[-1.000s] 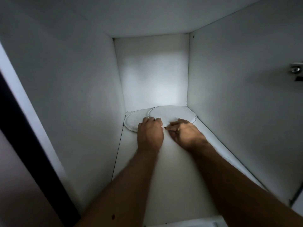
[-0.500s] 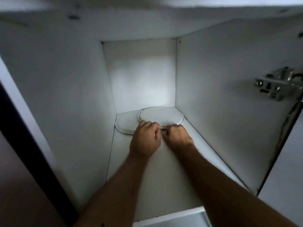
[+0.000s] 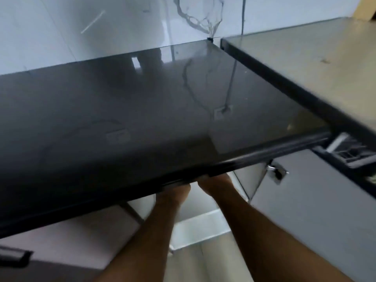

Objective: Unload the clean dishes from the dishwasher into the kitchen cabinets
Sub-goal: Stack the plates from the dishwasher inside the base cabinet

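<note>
Forearms are reaching forward and down from the bottom of the view, both passing under the front edge of a dark glossy countertop (image 3: 142, 110) that is filling most of the frame above them. Left hand (image 3: 175, 193) is showing only its wrist and heel below the edge; the fingers are lying hidden behind the counter lip, so how far they are open, and whether they are holding anything, cannot be told. Right hand (image 3: 213, 183) is sitting just beside the left, nearly touching it, and is hidden in the same way: grip cannot be told.

Plates are not showing anywhere; they cannot be located from this view. Both hands are going into the open white cabinet (image 3: 195, 202), whose pale floor and front rim are appearing between and below the wrists.

To the right of the right forearm, an open grey cabinet door (image 3: 305, 210) is standing swung outward, with a metal hinge (image 3: 275, 171) fixed near its upper inner corner, just right of the right hand. Further right and above, a lighter steel-coloured surface (image 3: 315, 55) is butting against the dark countertop. Beyond the counter, well ahead of the hands, a white marbled wall panel (image 3: 122, 23) with grey veining is reflecting in the glossy top. Far left of the left forearm, low in the frame, a dark handle (image 3: 15, 256) is sitting on a pale front. Whole frame is motion-blurred
</note>
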The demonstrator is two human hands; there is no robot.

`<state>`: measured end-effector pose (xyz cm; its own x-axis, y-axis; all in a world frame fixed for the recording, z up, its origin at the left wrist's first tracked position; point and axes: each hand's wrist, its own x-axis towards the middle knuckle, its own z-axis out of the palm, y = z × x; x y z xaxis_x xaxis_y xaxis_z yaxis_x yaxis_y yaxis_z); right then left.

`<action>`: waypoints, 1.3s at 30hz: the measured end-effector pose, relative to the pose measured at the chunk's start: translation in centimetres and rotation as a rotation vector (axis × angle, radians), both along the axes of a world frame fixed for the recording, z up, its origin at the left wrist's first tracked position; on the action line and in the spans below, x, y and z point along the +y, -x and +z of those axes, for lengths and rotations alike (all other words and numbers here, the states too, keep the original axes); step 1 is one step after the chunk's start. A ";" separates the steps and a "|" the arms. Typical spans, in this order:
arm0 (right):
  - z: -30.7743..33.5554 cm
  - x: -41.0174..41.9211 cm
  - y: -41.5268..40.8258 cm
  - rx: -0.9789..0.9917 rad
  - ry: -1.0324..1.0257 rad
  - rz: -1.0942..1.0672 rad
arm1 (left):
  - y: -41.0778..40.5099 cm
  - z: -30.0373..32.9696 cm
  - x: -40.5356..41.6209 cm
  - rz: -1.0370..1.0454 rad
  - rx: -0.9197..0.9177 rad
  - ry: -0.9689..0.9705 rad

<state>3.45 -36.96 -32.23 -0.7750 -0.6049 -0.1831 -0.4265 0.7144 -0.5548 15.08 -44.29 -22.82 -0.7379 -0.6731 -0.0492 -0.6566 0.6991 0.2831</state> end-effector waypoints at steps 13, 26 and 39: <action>28.3 17.9 -13.9 0.101 -0.186 0.069 | -13.3 20.5 12.0 -0.283 0.079 -0.052; 40.2 27.4 -14.3 0.263 -0.111 -0.212 | -11.4 29.7 18.1 -0.496 0.309 0.208; 42.0 46.5 -14.9 0.300 -0.141 -0.442 | -9.3 29.9 34.8 -0.635 0.442 0.179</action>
